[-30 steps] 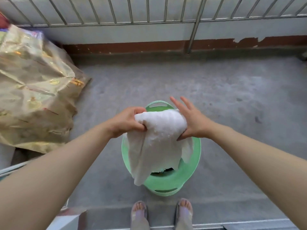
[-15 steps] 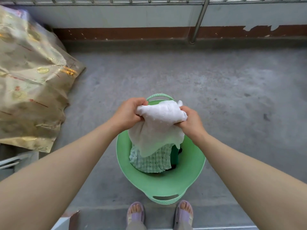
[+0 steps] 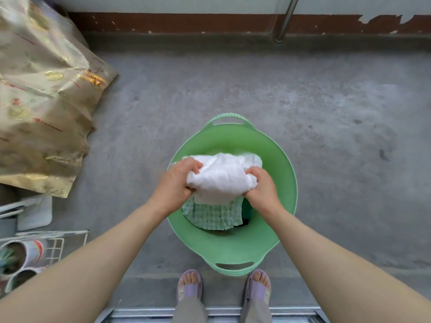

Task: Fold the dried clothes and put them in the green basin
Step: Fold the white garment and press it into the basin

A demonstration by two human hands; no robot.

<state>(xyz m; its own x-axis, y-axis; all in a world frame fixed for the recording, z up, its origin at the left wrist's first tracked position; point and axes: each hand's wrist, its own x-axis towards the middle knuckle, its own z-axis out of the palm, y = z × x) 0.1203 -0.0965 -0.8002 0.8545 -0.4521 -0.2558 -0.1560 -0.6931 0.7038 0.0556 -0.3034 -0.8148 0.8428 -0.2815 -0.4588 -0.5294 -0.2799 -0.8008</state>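
A green basin (image 3: 275, 150) with two handles stands on the concrete floor just ahead of my feet. A folded white garment (image 3: 221, 180) sits low inside it, bunched between both hands. My left hand (image 3: 177, 185) grips its left edge and my right hand (image 3: 261, 185) grips its right edge. Under it lies a folded green checked cloth (image 3: 212, 217), with something dark green partly hidden at its right.
A gold patterned sheet (image 3: 44, 94) covers a bulky pile at the left. A white wire rack (image 3: 56, 248) with pots stands at the lower left. A wall with a metal post (image 3: 284, 22) runs along the far side. My feet in purple sandals (image 3: 190, 285) are behind the basin.
Both hands have lowered the white garment from above the basin down into it, folding it smaller. The right hand went from spread flat to gripping. The view tilted downward.
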